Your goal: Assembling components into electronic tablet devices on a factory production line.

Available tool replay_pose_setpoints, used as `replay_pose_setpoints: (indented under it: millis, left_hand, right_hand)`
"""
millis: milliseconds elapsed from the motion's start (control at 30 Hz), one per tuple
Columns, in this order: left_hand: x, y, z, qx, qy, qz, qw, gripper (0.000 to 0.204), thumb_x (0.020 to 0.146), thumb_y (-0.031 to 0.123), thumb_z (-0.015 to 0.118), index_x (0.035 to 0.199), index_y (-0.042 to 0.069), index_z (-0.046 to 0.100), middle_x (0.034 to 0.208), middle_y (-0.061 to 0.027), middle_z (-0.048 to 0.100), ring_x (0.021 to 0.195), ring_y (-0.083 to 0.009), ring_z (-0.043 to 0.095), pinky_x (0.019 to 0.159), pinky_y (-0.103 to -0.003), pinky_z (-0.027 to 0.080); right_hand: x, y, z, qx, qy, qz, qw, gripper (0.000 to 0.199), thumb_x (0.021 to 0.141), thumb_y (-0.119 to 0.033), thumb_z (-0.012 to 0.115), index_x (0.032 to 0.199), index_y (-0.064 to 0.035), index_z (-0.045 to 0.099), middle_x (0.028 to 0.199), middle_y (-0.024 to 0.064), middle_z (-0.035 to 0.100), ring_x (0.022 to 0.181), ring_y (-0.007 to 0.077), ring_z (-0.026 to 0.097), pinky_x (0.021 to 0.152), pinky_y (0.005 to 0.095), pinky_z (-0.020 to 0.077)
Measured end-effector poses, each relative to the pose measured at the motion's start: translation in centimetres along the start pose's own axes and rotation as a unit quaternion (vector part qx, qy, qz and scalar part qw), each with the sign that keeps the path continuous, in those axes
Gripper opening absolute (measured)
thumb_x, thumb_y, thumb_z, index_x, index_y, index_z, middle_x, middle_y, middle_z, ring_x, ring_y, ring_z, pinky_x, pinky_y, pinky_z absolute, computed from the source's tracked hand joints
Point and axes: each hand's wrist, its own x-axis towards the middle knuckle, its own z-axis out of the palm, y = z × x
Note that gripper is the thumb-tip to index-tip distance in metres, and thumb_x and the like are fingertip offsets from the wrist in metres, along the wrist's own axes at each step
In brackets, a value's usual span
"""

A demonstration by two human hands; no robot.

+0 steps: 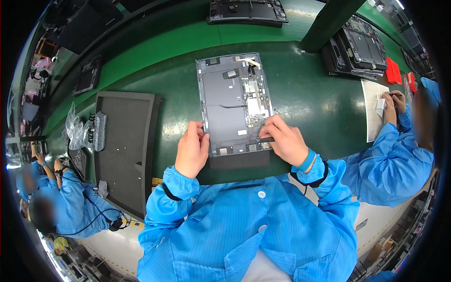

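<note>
At an open device (223, 127), the curled left hand (191, 149) grips its edge, right hand (287, 144) pinching a dark object (267, 139).

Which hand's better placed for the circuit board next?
Probably the right hand, at the lower end of the board, holding a dark tool. The left hand is at the left edge of the panel.

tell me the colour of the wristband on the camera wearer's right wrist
Blue; the wristband shows best in the head view.
</note>
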Motion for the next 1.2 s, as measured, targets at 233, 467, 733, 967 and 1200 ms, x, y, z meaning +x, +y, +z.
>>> replay_pose_setpoints:
  millis: [233,467,733,967,1200]
  left_hand:
    - [0.2,4.1,-0.6,0.215,0.119,0.124,0.961,0.033,0.08,-0.001,0.065,0.112,0.004,0.056,0.1,-0.0139,0.056,0.092,-0.0313,0.056,0.082,-0.039,0.046]
    - [-1.3,7.0,2.9,0.07,-0.041,0.224,0.971,0.035,0.075,0.005,0.071,0.109,0.005,0.065,0.106,-0.0097,0.055,0.096,-0.0293,0.052,0.082,-0.039,0.046]
    - [-2.2,6.1,4.2,0.087,-0.07,0.219,0.969,0.04,0.074,0.007,0.072,0.113,0.004,0.061,0.11,-0.0096,0.055,0.098,-0.0305,0.053,0.083,-0.041,0.045]
    - [-2.0,6.0,4.6,0.08,-0.062,0.215,0.971,0.04,0.075,0.005,0.07,0.114,0.003,0.06,0.111,-0.0111,0.054,0.098,-0.0311,0.053,0.084,-0.041,0.046]
    - [-2.2,6.2,4.7,0.099,-0.063,0.211,0.97,0.042,0.075,0.005,0.07,0.115,0.004,0.059,0.111,-0.0113,0.053,0.098,-0.0307,0.053,0.084,-0.041,0.047]
  right_hand:
    - [0.6,-0.3,0.4,0.004,0.026,-0.006,1.0,0.032,0.067,0.005,0.067,0.094,-0.0101,0.057,0.099,0.0019,0.052,0.077,0.0244,0.065,0.057,0.0371,0.0532]
    - [0.4,-0.4,-0.4,-0.055,-0.01,-0.06,0.997,0.032,0.067,0.002,0.068,0.095,-0.0117,0.06,0.097,0.0016,0.053,0.075,0.0233,0.065,0.057,0.0365,0.053]
    - [0.4,-0.4,-0.4,0.062,-0.002,0.004,0.998,0.023,0.07,-0.002,0.071,0.092,-0.0092,0.066,0.096,0.0022,0.057,0.078,0.0246,0.064,0.065,0.0354,0.0537]
    - [0.8,-0.9,-0.4,0.074,0.015,0.044,0.996,0.022,0.073,-0.003,0.069,0.094,-0.0077,0.065,0.098,0.0045,0.056,0.078,0.0272,0.063,0.067,0.0376,0.0533]
    - [0.9,-0.5,-0.3,0.08,-0.003,0.04,0.996,0.021,0.074,0.002,0.069,0.094,-0.006,0.066,0.095,0.0075,0.054,0.077,0.0236,0.059,0.065,0.032,0.0494]
